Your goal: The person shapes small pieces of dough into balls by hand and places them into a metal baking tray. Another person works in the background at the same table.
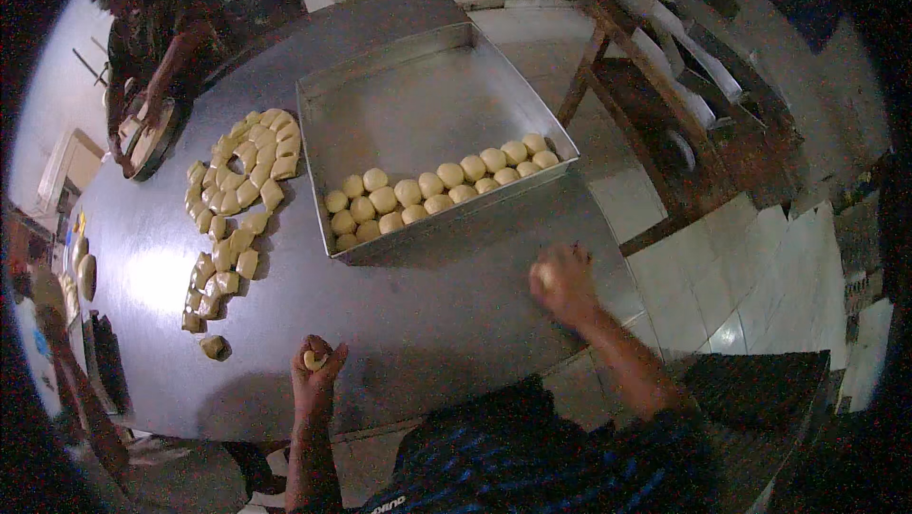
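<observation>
My left hand [313, 368] is closed around a small piece of dough [314, 361] above the near part of the metal table [427, 329]. At the right, my right hand [566, 282] is curled, slightly blurred, with a ball of dough [546, 276] partly showing at its fingers. A square metal baking pan [413, 93] lies beyond both hands. Rows of round dough balls [450, 175] line its near side. Left of the pan lies a cluster of cut dough pieces [246, 172], trailing toward me to a single dough piece [214, 347].
A person [153, 51] at the far left handles a round pan [153, 136]. Another person's arm [71, 371] shows at the left edge, near some dough [87, 277]. Past the table's right edge stands a wooden rack [641, 108] on tiled floor.
</observation>
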A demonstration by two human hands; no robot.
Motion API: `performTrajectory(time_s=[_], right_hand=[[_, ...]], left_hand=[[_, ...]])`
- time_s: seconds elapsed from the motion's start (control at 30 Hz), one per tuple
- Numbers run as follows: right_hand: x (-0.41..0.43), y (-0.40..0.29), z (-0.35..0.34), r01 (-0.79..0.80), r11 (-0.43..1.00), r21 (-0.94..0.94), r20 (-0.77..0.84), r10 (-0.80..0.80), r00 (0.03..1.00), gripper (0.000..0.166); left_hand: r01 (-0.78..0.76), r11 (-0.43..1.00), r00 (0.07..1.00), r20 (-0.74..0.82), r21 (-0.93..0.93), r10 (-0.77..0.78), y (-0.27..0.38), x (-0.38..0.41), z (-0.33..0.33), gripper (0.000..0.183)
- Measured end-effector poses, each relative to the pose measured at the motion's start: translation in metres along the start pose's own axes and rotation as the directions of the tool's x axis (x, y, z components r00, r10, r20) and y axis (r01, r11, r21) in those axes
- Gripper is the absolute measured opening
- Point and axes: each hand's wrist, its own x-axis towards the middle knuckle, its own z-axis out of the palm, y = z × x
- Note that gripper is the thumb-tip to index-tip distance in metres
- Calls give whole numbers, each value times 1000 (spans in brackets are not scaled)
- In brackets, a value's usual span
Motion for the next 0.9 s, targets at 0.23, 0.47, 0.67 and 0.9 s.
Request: performTrajectory(time_s=[0.23,0.47,0.67,0.9], right_hand=[[19,-13,21,210,960,184,-173,-179,968,19],[61,47,16,-137,986,-90,-145,123,982,23],[18,56,-44,-180,972,150,54,174,983,24],[209,-56,-30,463,544,700,-651,220,727,22]], left_hand=[[-76,986,951,285,-149,117,22,-6,61,32],[-5,916,995,88,-402,45,5,5,71,17],[-35,855,994,-109,-518,-26,14,4,37,23],[-14,998,990,-142,-59,5,15,-6,45,16]])
